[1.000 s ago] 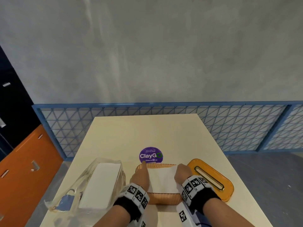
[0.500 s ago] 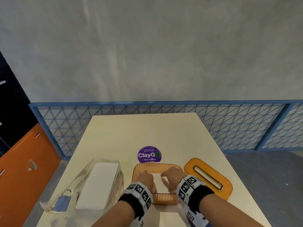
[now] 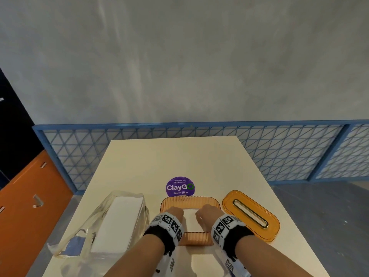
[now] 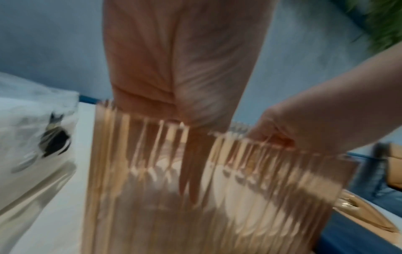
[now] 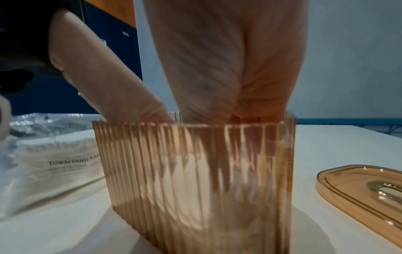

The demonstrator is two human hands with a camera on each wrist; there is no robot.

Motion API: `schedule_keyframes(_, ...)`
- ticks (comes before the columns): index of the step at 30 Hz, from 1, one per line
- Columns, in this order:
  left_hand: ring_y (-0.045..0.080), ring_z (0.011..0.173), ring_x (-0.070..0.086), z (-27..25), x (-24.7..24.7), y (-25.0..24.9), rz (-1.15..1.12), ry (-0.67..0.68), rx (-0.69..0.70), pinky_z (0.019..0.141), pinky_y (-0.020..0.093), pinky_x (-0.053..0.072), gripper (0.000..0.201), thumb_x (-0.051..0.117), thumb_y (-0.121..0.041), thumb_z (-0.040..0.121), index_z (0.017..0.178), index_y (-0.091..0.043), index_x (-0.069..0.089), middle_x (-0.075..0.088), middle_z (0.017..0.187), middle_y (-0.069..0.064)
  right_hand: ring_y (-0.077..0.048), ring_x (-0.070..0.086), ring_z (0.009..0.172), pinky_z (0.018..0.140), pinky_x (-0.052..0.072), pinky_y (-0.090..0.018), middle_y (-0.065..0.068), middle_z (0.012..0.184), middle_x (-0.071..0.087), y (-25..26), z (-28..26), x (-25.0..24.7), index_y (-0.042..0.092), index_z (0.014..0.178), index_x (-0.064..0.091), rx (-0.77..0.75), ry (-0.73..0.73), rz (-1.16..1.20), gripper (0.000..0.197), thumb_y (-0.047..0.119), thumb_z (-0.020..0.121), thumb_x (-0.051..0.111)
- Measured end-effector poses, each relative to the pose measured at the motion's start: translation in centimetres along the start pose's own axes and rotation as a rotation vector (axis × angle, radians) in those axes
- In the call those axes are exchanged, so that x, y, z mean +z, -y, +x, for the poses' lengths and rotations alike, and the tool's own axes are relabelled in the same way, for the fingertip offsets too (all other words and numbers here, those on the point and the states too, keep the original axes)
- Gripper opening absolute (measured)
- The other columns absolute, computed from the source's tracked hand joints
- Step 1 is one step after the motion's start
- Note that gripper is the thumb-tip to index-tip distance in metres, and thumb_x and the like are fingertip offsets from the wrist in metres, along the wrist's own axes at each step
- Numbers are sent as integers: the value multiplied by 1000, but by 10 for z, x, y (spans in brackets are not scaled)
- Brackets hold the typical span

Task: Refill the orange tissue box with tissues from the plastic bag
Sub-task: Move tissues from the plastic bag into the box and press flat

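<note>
Both hands are reaching down into the orange tissue box (image 3: 189, 202), which is standing open near the front edge of the table (image 3: 179, 156), just at 6 o'clock from the round purple sticker (image 3: 180, 186).

Left hand (image 3: 175, 213) is going in at the box's 9 o'clock side, right hand (image 3: 206, 213) at its 3 o'clock side. Through the ribbed wall in both wrist views the fingers are showing long and extended downward against a pale mass; they appear to be pressing the tissues (image 3: 189, 218) down rather than gripping them, though the ribbing and blur are hiding the fingertips.

Progress, as judged:
- A white stack is lying inside the box between the two hands, well below the rim. First load looks to be in.
- The plastic bag (image 3: 95, 226) is lying at 9 o'clock of the box, just beside it, and is holding a thick white block of tissues (image 3: 117, 222). Whether more of it is meant to go in cannot be told.
- The lid (image 3: 250, 214), orange with a long slot, is lying flat on the table at 3 o'clock of the box, apart from it. Not yet fitted.

Left to do, likely: finish seating the stack flat, perhaps top up from the bag, pull a sheet toward the slot, and close the lid.
</note>
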State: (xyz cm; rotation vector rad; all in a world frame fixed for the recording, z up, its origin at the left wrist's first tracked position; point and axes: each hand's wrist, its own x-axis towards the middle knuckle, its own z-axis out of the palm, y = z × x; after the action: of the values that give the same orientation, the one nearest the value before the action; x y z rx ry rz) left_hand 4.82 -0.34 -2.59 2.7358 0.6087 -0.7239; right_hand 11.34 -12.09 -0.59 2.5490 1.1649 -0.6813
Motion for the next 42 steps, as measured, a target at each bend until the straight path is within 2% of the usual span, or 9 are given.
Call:
schedule_keyframes(3,28,127,47,-7,-12,-4,19,-171,79,104,38,42,38,44,-11,95,132,-12,49,50,136,11,-29,49,121,97,43,-37,-14,127,51,-10,-7,0,10,131,49,6,-226,138,36,7,95,41)
schedule_keyframes(7,24,118,50,-22,-24,17,-149,-499,40,96,37,45,35,45,-14,93,127,-21,52,56,125,4,-23,47,117,90,44,-32,-5,129,49,-28,-11,8,19,134,44,53,-507,212,46,1,91,41)
schedule_keyframes(10,22,118,49,-32,-25,50,-228,-607,-90,92,35,44,34,45,-20,95,128,-21,51,55,124,3,-25,43,125,99,41,-32,-9,140,42,-41,-15,12,17,146,26,153,-452,379,48,13,98,37)
schedule_keyframes(12,24,120,48,-38,-20,73,-230,-592,-214,93,36,44,33,44,-23,96,128,-20,50,52,127,4,-27,41,131,105,37,-33,-14,145,38,-46,-18,12,13,149,16,178,-288,514,52,19,101,35)
schedule_keyframes(14,24,123,45,-41,-12,92,-223,-523,-327,96,37,42,35,42,-27,96,130,-19,47,47,131,6,-28,47,127,104,42,-35,-17,142,44,-47,-20,10,8,148,18,170,-219,588,52,17,100,36)
schedule_keyframes(17,25,126,43,-41,2,111,-251,-431,-427,99,38,41,40,40,-34,97,132,-15,40,40,134,8,-27,49,125,103,41,-30,-16,139,49,-47,-21,10,3,139,37,175,-215,631,41,10,98,35)
schedule_keyframes(23,22,128,41,-39,26,120,-206,-367,-483,98,38,42,57,43,-53,91,134,-15,36,35,137,6,-24,44,131,102,37,-24,-9,146,43,-45,-22,10,12,142,36,210,-201,665,44,16,99,37)
schedule_keyframes(36,22,125,42,-39,37,110,-207,-425,-510,99,40,39,42,30,-41,100,128,-14,43,40,134,6,-29,44,131,103,42,-32,-11,149,38,-40,-22,5,18,148,22,279,-121,530,51,12,99,32)
schedule_keyframes(42,25,124,44,-36,30,110,-222,-366,-527,98,43,43,29,34,-11,99,126,-11,44,40,134,9,-27,40,134,106,37,-30,-10,150,36,-35,-20,4,18,150,19,254,-99,492,54,9,98,33)
